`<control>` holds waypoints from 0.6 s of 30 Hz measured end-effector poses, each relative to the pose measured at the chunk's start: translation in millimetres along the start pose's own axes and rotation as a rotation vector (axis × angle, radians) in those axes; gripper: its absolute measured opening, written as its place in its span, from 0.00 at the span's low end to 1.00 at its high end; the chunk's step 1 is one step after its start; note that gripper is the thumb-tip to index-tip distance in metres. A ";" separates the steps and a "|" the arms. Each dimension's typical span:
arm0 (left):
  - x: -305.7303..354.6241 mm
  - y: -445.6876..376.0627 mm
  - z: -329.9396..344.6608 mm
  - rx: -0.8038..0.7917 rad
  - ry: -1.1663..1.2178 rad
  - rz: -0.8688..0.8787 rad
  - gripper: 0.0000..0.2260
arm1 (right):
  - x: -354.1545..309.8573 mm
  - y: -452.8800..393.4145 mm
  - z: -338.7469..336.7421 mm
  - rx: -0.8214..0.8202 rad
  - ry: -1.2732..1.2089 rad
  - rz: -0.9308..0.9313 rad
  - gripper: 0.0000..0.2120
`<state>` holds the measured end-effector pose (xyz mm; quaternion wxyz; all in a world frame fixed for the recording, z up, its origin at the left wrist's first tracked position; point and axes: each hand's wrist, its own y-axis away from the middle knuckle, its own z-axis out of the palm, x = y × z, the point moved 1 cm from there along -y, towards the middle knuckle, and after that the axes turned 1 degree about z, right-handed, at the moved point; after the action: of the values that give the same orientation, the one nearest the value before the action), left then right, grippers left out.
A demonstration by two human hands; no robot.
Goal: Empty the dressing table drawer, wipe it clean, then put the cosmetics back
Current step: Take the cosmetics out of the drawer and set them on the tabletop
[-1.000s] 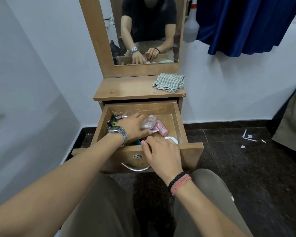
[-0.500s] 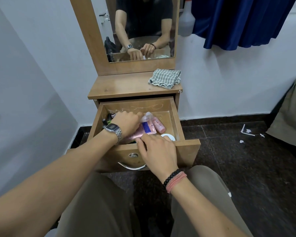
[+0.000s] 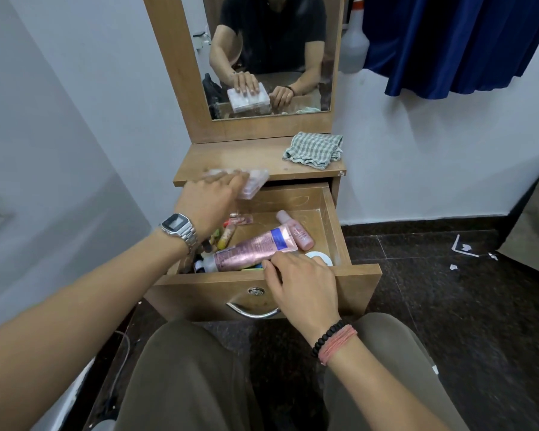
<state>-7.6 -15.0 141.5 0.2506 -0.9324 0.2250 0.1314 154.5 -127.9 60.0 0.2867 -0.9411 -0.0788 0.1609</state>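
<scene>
White walls and dark tile floor around my little wooden desk [image 3: 231,157], with its drawer [image 3: 330,225] pulled open between my knees. My left hand [image 3: 209,203] is closed around a clear plastic compartment case [image 3: 252,181], holding it up at the desk's front edge. My right hand [image 3: 302,284] rests loosely open on the drawer front, fingertips touching a long pink tube [image 3: 255,248] lying inside beside a small pink bottle [image 3: 296,230]. A checked cloth [image 3: 315,149] sits crumpled up top.

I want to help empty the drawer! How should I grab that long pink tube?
Grip the pink tube around its round middle, coming from above. It lies flat and slanted on top of the other cosmetics, so its upper side is open; the right hand already rests near it.
</scene>
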 end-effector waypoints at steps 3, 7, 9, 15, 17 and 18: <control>-15.6 -14.2 16.3 -0.001 -0.004 -0.092 0.21 | -0.9 -0.2 0.0 -0.012 0.004 0.001 0.15; -28.4 -29.0 48.0 -0.092 -0.024 -0.154 0.23 | -1.1 -0.5 1.0 0.005 -0.002 -0.005 0.15; -31.6 -33.2 60.8 -0.134 -0.016 -0.165 0.24 | -0.5 -0.7 1.6 0.019 -0.001 -0.012 0.14; -41.6 -47.9 82.2 -0.237 0.084 -0.210 0.24 | -0.1 0.2 6.3 0.001 0.009 -0.006 0.15; -44.1 -53.3 83.8 -0.253 0.118 -0.221 0.24 | -0.1 -0.3 5.4 0.002 0.014 -0.004 0.15; -45.5 -55.8 84.6 -0.257 0.126 -0.226 0.24 | -0.4 -0.4 4.9 0.001 0.017 -0.004 0.15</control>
<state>-31.0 88.7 109.5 0.1280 -0.9824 0.1157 0.0713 152.4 -125.2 56.5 0.2879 -0.9423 -0.0780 0.1521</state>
